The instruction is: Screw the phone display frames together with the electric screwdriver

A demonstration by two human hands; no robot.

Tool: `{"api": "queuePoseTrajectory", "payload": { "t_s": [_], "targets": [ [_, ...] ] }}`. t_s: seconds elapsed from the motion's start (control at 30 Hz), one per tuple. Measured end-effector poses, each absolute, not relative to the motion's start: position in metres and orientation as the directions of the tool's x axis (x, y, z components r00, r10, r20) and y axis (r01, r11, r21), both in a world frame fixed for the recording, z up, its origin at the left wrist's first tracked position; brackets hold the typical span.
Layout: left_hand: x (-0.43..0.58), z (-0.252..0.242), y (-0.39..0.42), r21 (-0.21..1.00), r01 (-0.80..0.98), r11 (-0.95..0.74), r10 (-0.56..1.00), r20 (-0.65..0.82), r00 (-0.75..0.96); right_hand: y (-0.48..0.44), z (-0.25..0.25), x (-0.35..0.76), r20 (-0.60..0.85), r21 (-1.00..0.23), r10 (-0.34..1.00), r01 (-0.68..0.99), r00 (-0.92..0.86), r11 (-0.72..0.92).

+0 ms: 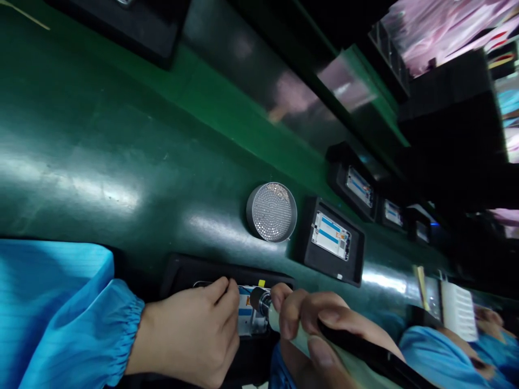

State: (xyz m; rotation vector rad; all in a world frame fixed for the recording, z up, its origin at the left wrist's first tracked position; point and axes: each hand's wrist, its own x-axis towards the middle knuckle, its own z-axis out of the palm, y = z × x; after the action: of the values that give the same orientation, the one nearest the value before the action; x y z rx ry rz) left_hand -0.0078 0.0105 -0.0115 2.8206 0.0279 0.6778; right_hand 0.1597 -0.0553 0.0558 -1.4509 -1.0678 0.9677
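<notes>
Blue-sleeved left hand (190, 335) curled closed over a phone frame (251, 321) in a black fixture (227, 273); right hand (320, 335) closed around a pale green handheld tool (286, 330), metal end just beside the frame.

There are two hands, one left hand (184, 337) and one right hand (312, 329), and one tool (259, 301). The bench (81, 135) holds five black trays (324, 265), five phones (330, 235) and one round metal strainer (271, 212). One white rack (458, 310) stands nearby, and one co-worker's blue sleeve (438, 356) shows at the edge.
</notes>
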Motion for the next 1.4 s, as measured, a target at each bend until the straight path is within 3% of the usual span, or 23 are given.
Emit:
{"api": "queuePoseTrajectory", "payload": {
  "t_s": [0.4, 0.53, 0.6, 0.73, 0.87, 0.97, 1.23, 1.4],
  "targets": [
    [-0.009, -0.011, 0.009, 0.235, 0.007, -0.972, 0.109, 0.423, 0.9, -0.059, 0.049, 0.161, 0.008, -0.988, 0.973, 0.151, 0.232, -0.028],
    [-0.008, -0.011, 0.009, 0.238, 0.065, -0.969, 0.142, 0.322, 0.936, -0.054, 0.049, 0.164, 0.063, -0.989, 0.947, 0.143, 0.314, 0.018],
    [-0.008, -0.01, 0.009, 0.231, 0.065, -0.971, 0.127, 0.267, 0.955, -0.05, 0.052, 0.177, 0.124, -0.99, 0.893, 0.12, 0.432, 0.079],
    [-0.01, 0.005, 0.002, 0.155, 0.113, -0.981, 0.155, 0.3, 0.941, -0.041, 0.059, 0.22, 0.278, -0.959, 0.612, 0.178, 0.741, 0.22],
    [-0.018, 0.029, -0.006, 0.083, 0.025, -0.996, 0.048, 0.294, 0.955, -0.036, 0.057, 0.253, 0.428, -0.895, 0.434, 0.306, 0.792, 0.324],
    [-0.022, 0.042, -0.004, 0.116, -0.079, -0.99, -0.042, 0.291, 0.956, -0.036, 0.05, 0.263, 0.493, -0.842, 0.338, 0.344, 0.801, 0.415],
    [-0.017, 0.047, 0.009, 0.24, -0.194, -0.951, -0.117, 0.303, 0.946, -0.04, 0.048, 0.264, 0.522, -0.819, 0.316, 0.363, 0.792, 0.444],
    [-0.018, 0.049, 0.012, 0.247, -0.21, -0.946, -0.14, 0.276, 0.951, -0.042, 0.047, 0.266, 0.538, -0.803, 0.306, 0.367, 0.785, 0.469]
  ]
}}
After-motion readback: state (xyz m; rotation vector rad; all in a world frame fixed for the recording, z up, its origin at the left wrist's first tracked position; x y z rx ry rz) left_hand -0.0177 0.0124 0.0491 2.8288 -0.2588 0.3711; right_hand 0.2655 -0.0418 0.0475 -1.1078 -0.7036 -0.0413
